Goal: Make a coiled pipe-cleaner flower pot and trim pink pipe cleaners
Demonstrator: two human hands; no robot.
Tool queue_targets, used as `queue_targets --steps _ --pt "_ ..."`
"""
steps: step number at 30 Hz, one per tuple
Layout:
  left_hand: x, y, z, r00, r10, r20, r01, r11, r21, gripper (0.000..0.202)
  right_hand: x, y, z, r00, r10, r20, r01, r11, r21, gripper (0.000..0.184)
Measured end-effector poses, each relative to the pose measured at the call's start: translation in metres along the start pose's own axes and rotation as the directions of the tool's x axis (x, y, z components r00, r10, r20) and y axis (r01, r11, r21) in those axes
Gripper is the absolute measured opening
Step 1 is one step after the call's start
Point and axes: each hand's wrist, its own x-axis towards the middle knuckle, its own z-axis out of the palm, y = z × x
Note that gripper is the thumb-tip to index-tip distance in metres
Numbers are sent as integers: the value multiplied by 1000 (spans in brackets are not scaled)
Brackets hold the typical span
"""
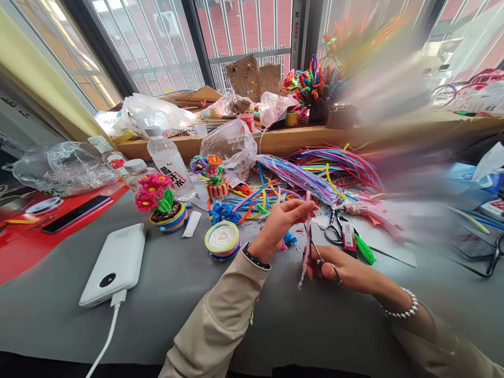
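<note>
My left hand (286,218) pinches the upper end of a pale pink pipe cleaner (305,257), which hangs down over the table. Fingers of my right hand (342,268) are curled through the handles of small metal scissors (318,253). Their blades point up and lie against the pipe cleaner; whether they cut into it I cannot make out. Small pink and blue scraps lie behind the hands. Left of my left forearm stands a round pot (222,240) wrapped in yellow, pink and blue, with a white filling.
Bundles of pipe cleaners (299,176) lie at the back. Black-handled scissors (334,228) and a pink glue gun (380,218) are to the right. Leftward are a pipe-cleaner flower pot (167,218), a water bottle (167,160), a white power bank (114,265) and a phone (76,214).
</note>
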Motion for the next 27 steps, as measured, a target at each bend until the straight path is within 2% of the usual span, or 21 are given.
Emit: queue_targets --steps 6,10,13,21,24,27 --pt "1 -2 1 999 28 -27 -27 999 22 19 2 7 2 999 38 -34 -35 995 88 70" --pt "0 -1 0 994 57 -96 -59 998 -20 18 2 11 5 993 57 -103 -39 984 174 67" --pt "0 -1 -1 992 64 -108 -71 996 -61 16 3 12 7 988 90 -125 -60 973 223 64" --pt "1 -3 -3 985 76 -154 -97 986 -134 16 2 18 7 967 151 -205 -110 974 198 60" --pt "1 -2 -5 981 99 -166 -122 983 -137 16 1 15 5 974 139 -178 -105 976 189 61" --pt "0 -1 -5 983 102 -151 -119 987 -112 16 0 10 4 991 63 -120 -45 988 149 68"
